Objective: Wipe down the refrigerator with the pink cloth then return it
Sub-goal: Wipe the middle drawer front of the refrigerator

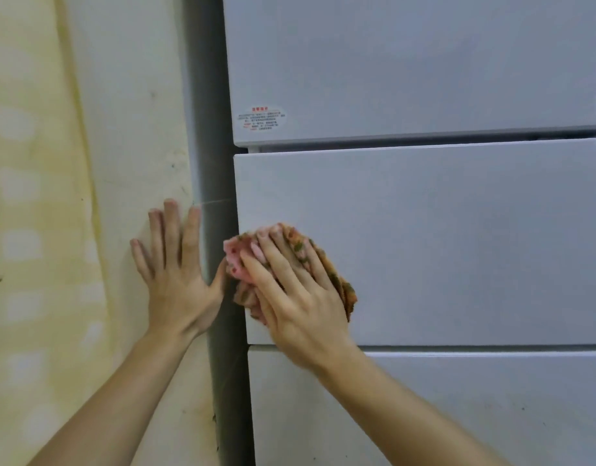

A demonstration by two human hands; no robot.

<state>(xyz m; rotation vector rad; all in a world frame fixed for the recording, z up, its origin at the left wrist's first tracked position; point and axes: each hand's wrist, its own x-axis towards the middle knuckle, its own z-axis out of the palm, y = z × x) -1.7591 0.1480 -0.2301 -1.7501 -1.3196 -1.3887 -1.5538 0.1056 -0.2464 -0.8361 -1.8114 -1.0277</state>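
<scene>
Refrigerator front [424, 237], pink cloth [234, 255] beneath straight, apparently flat fingers [279, 260] of right hand [303, 301]

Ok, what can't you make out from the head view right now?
- Sticker: print too small and blurred to read.
- Pink cloth: mostly covered by the right hand pressing it.
- Refrigerator: top, bottom and right side cut off by the frame edges.
- Where the cloth goes back: out of frame.

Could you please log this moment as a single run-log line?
step: wiping | right hand presses crumpled pink patterned cloth on middle drawer front of pale grey refrigerator | left hand flat on cream wall | cloth not yet returned
</scene>
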